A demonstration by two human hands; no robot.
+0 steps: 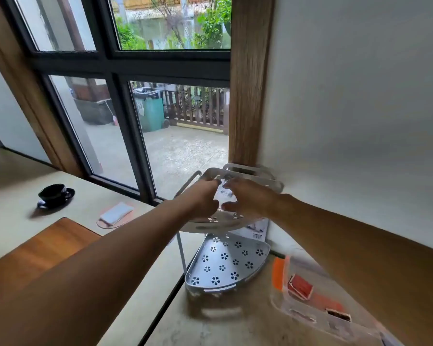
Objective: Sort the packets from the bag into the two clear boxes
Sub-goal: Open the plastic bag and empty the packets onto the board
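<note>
**Above the top shelf tier, two hands meet**

Both the left hand (205,201) and right hand (248,199) pinch one clear bag (224,194) over the corner rack (225,268). One clear box (318,303) on the table (210,328) holds three red packets (301,287).

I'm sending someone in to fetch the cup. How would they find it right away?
Start at the big dark-framed window and look down to the pale counter beneath it, on the left. The cup stands there on a saucer, left of the folded white cloth. It is the only black, glossy thing on that counter.
</note>
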